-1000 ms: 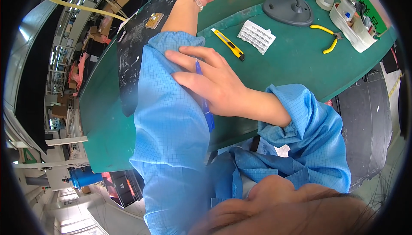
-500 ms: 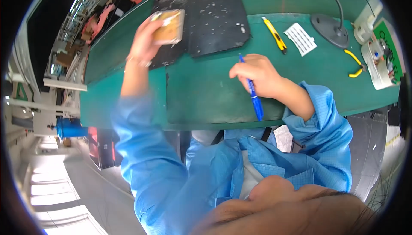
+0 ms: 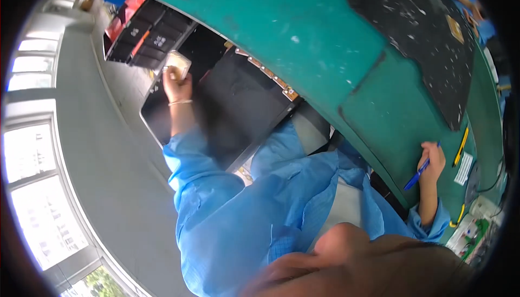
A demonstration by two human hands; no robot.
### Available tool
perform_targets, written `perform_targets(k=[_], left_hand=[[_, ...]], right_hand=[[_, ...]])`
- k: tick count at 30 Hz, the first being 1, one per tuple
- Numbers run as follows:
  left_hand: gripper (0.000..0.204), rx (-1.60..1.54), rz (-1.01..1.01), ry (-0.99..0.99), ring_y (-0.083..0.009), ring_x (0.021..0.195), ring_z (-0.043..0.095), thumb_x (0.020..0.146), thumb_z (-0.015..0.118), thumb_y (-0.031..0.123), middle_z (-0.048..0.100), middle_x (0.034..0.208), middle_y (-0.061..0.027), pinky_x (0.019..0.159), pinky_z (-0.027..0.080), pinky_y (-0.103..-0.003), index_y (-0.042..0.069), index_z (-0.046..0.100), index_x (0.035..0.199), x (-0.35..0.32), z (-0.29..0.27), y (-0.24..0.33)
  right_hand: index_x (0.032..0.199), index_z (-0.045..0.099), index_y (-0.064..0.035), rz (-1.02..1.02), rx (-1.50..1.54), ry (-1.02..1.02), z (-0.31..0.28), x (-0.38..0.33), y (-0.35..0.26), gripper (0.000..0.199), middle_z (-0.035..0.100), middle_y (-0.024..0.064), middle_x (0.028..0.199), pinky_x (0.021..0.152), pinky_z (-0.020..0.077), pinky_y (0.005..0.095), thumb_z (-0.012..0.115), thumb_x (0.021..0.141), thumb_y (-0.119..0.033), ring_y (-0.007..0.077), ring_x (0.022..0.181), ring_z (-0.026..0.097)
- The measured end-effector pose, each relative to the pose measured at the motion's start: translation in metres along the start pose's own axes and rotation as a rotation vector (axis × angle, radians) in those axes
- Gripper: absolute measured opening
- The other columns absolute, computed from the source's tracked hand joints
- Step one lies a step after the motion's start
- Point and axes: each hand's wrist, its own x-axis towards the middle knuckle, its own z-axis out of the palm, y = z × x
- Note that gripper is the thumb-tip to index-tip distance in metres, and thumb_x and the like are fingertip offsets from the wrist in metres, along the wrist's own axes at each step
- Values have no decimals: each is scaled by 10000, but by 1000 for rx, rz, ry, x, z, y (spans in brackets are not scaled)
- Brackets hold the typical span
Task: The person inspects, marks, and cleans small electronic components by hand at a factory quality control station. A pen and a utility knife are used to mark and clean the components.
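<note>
My left hand [image 3: 177, 86] is closed on a small flat square tan panel [image 3: 179, 63] with a pale edge. It is held over the far left part of a large black tray [image 3: 233, 102] beside the table. Along the tray's table-side edge stands a row of similar tan pieces [image 3: 265, 71]. My right hand [image 3: 432, 162] rests on the green table mat [image 3: 303, 42], fingers wrapped round a blue pen [image 3: 416, 175] whose thick end points toward me.
A black mat [image 3: 411, 20] bears another tan panel [image 3: 455, 29]. Another person's hands [image 3: 475, 14] are at the far right. Near my right hand lie a yellow utility knife [image 3: 461, 146] and a white label sheet [image 3: 464, 168]. A black crate [image 3: 151, 34] stands beyond the tray.
My view has swung left. My left hand has carried the tan panel from above the black mat, off the table, to over the black tray. My right hand still holds the pen.
</note>
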Motion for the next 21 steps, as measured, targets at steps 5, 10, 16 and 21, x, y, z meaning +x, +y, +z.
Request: perform_targets(k=[5,10,16,21], left_hand=[[317,347,-275,194,-252,846,673,842,629,162,651,992,-115,655,552,-351,37,578,1129,13,-92,-149],[311,721,-661,81,-188,688,663,817,700,259,649,860,-70,518,530,-347,76,603,1050,-18,-124,-296],[472,1386,-614,-65,-194,631,675,839,657,325,668,861,-125,499,558,-351,45,513,1191,-49,-144,-328],[515,1213,-647,-270,-195,565,661,888,596,233,666,847,-131,456,543,-306,99,367,1329,-61,-124,-324]], right_hand=[[868,602,3,89,-253,-61,-3,-10,2,89,566,109,723,558,417,287,514,863,16,198,592,527],[860,587,15,41,-422,-148,-7,-13,6,140,570,82,741,545,390,255,466,846,84,149,599,499],[859,572,25,76,-385,-123,-6,-14,13,180,577,85,785,549,378,234,430,807,121,126,600,474],[860,569,24,134,-368,-128,-9,-17,11,194,571,84,777,552,381,235,414,800,125,126,598,474]])
